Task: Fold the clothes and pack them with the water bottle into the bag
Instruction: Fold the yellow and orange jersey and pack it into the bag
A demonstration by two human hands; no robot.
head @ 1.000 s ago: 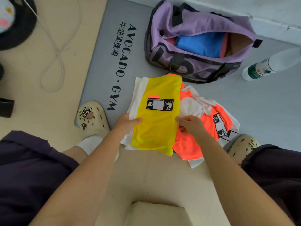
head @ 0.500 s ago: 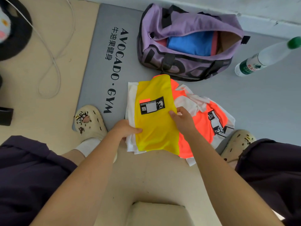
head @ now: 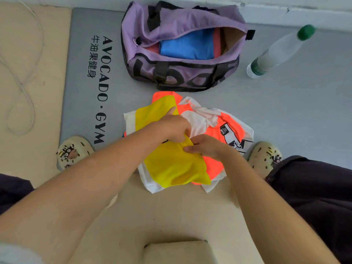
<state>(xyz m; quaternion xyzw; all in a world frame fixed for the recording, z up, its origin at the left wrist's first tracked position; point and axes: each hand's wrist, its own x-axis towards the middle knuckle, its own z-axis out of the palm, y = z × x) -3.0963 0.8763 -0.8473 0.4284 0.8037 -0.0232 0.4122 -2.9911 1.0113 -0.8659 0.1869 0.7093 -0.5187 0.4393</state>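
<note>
A yellow garment (head: 172, 166) lies folded on top of an orange and white garment (head: 215, 128) on the grey gym mat (head: 83, 73). My left hand (head: 171, 126) reaches across the yellow cloth and pinches it near the middle. My right hand (head: 205, 147) grips the same yellow fold right beside it. Beyond the clothes stands the open purple duffel bag (head: 182, 69) with blue and pink clothes (head: 187, 45) inside. A clear water bottle (head: 280, 52) with a green cap lies on the mat to the right of the bag.
My two feet in cream clogs, the left clog (head: 73, 151) and the right clog (head: 263, 157), flank the clothes. A white cord (head: 21, 86) loops on the beige floor at the left. A white wall edge (head: 285, 10) runs behind the bag. A pale block (head: 179, 252) sits near the bottom edge.
My left hand has moved right across the yellow garment to meet my right hand, covering the black label. The yellow cloth has bunched into a fold. The view has shifted slightly.
</note>
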